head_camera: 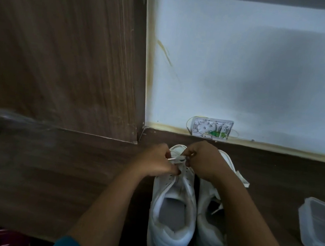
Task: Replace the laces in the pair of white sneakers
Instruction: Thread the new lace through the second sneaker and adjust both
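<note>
Lying on a dark wooden floor (50, 171) well to the right of the shoes, one clear plastic container (318, 227), contents too dim to tell. Standing close side by side on the same floor, left-hand sneaker (171, 215) and right-hand sneaker (209, 231), long axes running away toward the wall (244, 71), toes near it, heel openings nearest the camera. Pinching a white lace (176, 159) just above the front eyelets of the left-hand sneaker, left hand (155, 160) and right hand (204, 160), fingers of both curled round it. Counted: two sneakers, two hands, one lace in grip, one container, one open white box (210, 127) at the wall's foot
</note>
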Available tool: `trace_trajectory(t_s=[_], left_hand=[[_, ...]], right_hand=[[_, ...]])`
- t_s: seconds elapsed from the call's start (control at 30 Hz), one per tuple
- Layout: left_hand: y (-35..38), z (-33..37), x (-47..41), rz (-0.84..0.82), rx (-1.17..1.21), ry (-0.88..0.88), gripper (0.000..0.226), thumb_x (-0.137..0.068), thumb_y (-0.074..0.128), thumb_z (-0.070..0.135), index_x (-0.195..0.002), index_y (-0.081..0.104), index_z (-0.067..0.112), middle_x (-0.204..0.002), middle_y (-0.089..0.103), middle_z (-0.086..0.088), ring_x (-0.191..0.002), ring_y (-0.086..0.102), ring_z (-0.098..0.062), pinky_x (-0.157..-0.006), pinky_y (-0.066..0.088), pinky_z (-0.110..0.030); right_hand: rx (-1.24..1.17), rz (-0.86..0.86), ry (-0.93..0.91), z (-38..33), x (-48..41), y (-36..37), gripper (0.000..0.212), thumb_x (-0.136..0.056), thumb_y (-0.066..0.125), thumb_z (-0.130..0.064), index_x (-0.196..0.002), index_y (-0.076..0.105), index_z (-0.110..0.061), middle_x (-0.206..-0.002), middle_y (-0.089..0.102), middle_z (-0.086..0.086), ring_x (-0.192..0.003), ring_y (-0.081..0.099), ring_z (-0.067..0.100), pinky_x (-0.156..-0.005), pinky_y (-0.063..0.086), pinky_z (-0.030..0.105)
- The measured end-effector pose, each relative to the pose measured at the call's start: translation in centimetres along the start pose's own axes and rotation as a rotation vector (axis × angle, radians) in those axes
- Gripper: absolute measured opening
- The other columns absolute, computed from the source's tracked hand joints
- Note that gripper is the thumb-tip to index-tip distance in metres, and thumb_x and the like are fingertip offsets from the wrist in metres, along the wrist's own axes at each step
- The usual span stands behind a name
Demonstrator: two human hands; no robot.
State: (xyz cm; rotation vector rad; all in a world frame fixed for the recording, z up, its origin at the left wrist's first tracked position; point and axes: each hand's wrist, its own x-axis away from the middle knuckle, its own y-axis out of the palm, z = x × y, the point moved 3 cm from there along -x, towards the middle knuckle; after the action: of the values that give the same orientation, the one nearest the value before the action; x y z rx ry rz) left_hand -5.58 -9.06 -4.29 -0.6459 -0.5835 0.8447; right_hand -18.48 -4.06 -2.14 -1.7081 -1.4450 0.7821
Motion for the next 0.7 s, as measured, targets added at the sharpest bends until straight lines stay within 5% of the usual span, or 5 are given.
trace_trajectory(t_s=[0.13, 0.27, 0.33, 0.53, 0.7], left_hand=[[0.1, 0.9, 0.0, 0.037, -0.129, -0.062, 0.023, -0.070, 0.067, 0.022, -0.057, 0.051, 0.013, -0.056, 0.052, -0.001, -0.048, 0.048, -0.012, -0.038, 0.028, -0.017], [0.7, 2.3, -0.1, 0.141, -0.320, -0.019, 0.017, -0.081, 0.056, 0.019, -0.089, 0.063, 0.006, -0.100, 0.066, -0.015, -0.091, 0.063, -0.027, -0.063, 0.040, -0.024], [0.8, 2.3, -0.4, 0.162, -0.361, -0.012, 0.022, -0.081, 0.060, 0.019, -0.097, 0.065, 0.006, -0.104, 0.066, -0.014, -0.097, 0.063, -0.028, -0.066, 0.041, -0.026], [0.0, 1.3, -0.9, 0.143, -0.262, -0.046, 0.010, -0.076, 0.057, 0.004, -0.075, 0.066, 0.005, -0.074, 0.064, -0.017, -0.064, 0.058, -0.025, -0.051, 0.040, -0.028], [0.0, -0.2, -1.1, 0.162, -0.070, -0.076, 0.032, -0.074, 0.056, -0.002, -0.046, 0.045, 0.009, -0.046, 0.044, -0.013, -0.045, 0.049, -0.019, -0.041, 0.029, -0.023]], right_hand=[[0.088, -0.031, -0.019, -0.5, -0.2, 1.1, 0.020, -0.089, 0.057, -0.018, -0.094, 0.074, -0.008, -0.101, 0.070, 0.010, -0.096, 0.064, 0.024, -0.079, 0.047, 0.029], [0.107, 0.003, 0.011, -0.1, -0.3, 0.9, 0.020, -0.082, 0.055, -0.010, -0.090, 0.072, -0.002, -0.098, 0.069, 0.013, -0.094, 0.063, 0.029, -0.076, 0.049, 0.032], [0.137, -0.035, -0.003, -0.1, -0.3, 0.9, 0.023, -0.082, 0.053, -0.008, -0.095, 0.071, 0.001, -0.102, 0.068, 0.014, -0.097, 0.062, 0.029, -0.080, 0.049, 0.034], [0.096, -0.032, -0.019, -0.1, -0.3, 1.8, 0.020, -0.084, 0.061, -0.019, -0.086, 0.072, -0.003, -0.094, 0.069, 0.013, -0.087, 0.062, 0.023, -0.069, 0.039, 0.028], [0.114, 0.018, -0.018, 0.0, -0.4, 2.1, 0.018, -0.085, 0.062, -0.023, -0.092, 0.073, -0.010, -0.101, 0.069, 0.008, -0.095, 0.061, 0.021, -0.070, 0.035, 0.022]])
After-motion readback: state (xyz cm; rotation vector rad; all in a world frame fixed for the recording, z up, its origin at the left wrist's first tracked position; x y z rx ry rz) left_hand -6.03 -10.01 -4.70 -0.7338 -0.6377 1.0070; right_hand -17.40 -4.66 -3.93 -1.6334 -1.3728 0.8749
